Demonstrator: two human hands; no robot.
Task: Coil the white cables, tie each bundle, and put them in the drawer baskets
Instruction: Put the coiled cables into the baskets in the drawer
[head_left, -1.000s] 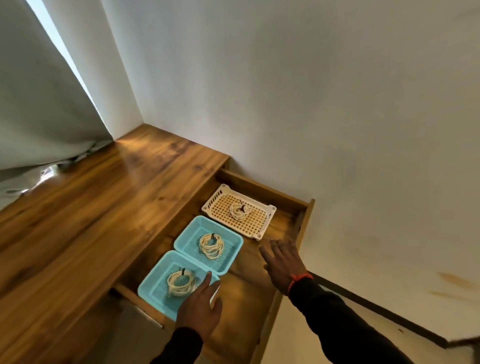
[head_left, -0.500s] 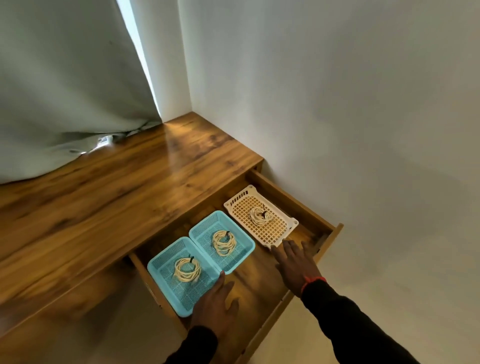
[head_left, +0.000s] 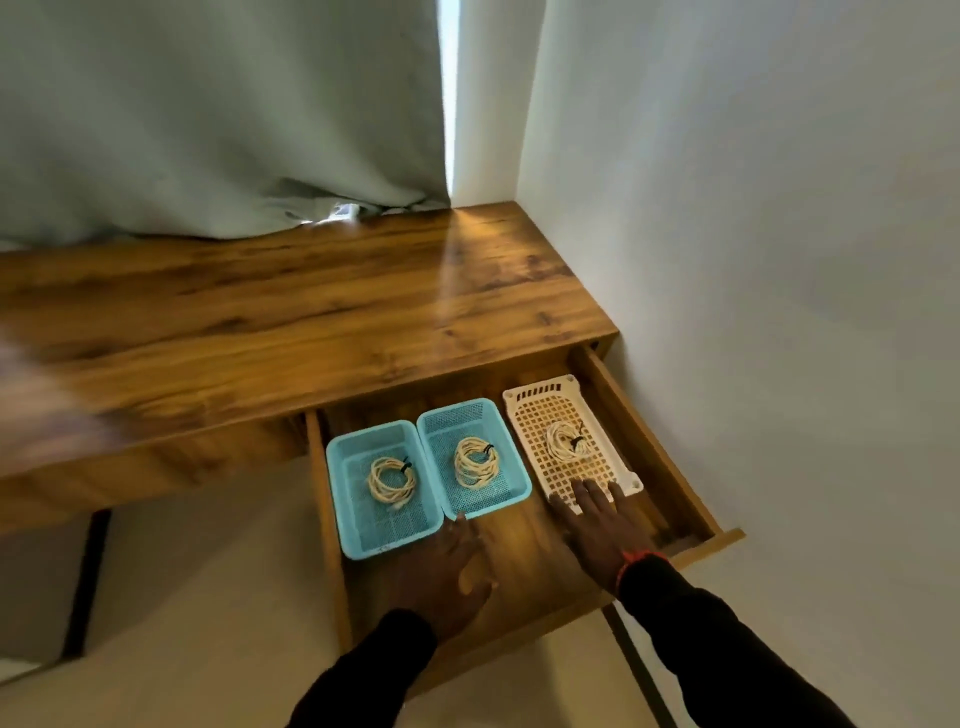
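A pale smear blurs the far left edge of the desk top (head_left: 291, 322), and I cannot make out what it is. The back of the drawer (head_left: 524, 540) runs under the desk and is lost in shadow there. My left hand (head_left: 447, 577) lies flat and empty on the drawer floor, fingers spread, fingertips just at the near rims of the two blue baskets (head_left: 382, 488) (head_left: 474, 457). My right hand (head_left: 602, 525), also spread and holding nothing, rests with its fingertips on the near edge of the white basket (head_left: 569, 436). Just beyond each reach lies a coiled cable, one per basket (head_left: 392, 480) (head_left: 475, 462) (head_left: 565, 440), each with a dark tie. Grey curtain (head_left: 218, 119) drapes onto the desk's back edge; a white wall (head_left: 753, 234) stands to my right.
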